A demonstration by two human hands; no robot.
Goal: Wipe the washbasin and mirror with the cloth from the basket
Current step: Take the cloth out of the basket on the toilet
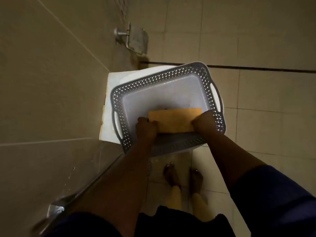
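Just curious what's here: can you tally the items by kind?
Baskets: 1, grey basket
Cloths: 1, orange cloth
Hands: 2, left hand, right hand
Wall paper holders: 1, metal holder
Total: 5

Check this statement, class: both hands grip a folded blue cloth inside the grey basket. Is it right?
Wrong on colour. The head view shows the cloth is orange-tan, not blue. The rest holds: left hand and right hand grip its ends inside the grey basket.
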